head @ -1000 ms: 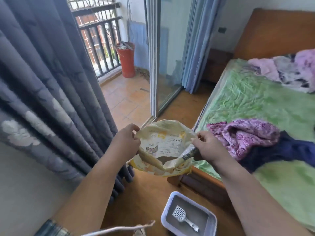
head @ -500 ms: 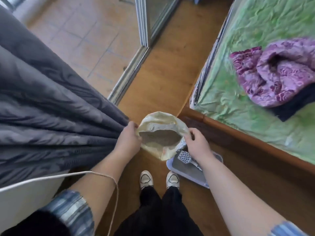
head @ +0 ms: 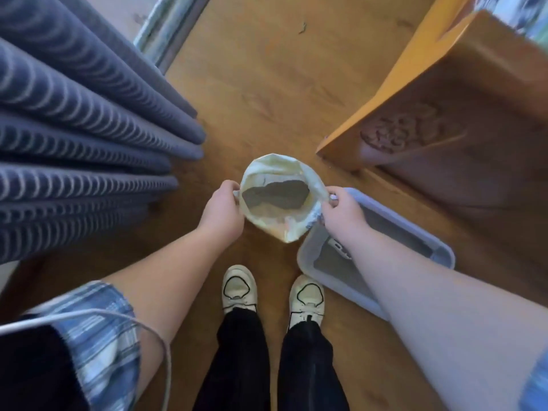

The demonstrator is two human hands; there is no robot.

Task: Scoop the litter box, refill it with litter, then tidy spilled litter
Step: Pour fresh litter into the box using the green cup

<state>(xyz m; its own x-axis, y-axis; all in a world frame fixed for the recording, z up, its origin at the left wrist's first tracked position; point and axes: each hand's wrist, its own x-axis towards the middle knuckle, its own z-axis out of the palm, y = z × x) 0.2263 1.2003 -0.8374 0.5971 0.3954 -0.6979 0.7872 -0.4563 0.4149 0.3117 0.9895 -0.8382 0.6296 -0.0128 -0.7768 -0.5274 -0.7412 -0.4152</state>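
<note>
A pale yellow litter bag (head: 281,225) hangs open at the mouth above the wooden floor, with grey litter visible inside. My left hand (head: 221,210) grips its left rim and my right hand (head: 344,210) grips its right rim. The grey-blue litter box (head: 441,253) lies on the floor just right of the bag, under my right forearm. Grey litter covers part of its bottom. A white scoop (head: 341,249) lies inside the box, mostly hidden by my arm.
Dark blue pleated curtains (head: 89,143) hang at the left. A wooden bed footboard (head: 430,114) stands at the right, close to the box. My two white shoes (head: 240,287) stand on the floor below the bag. A white cable (head: 142,324) crosses my left sleeve.
My view has tilted from the balcony door and bed down to the floor. The bag has come down with both hands and hangs low beside the litter box.
</note>
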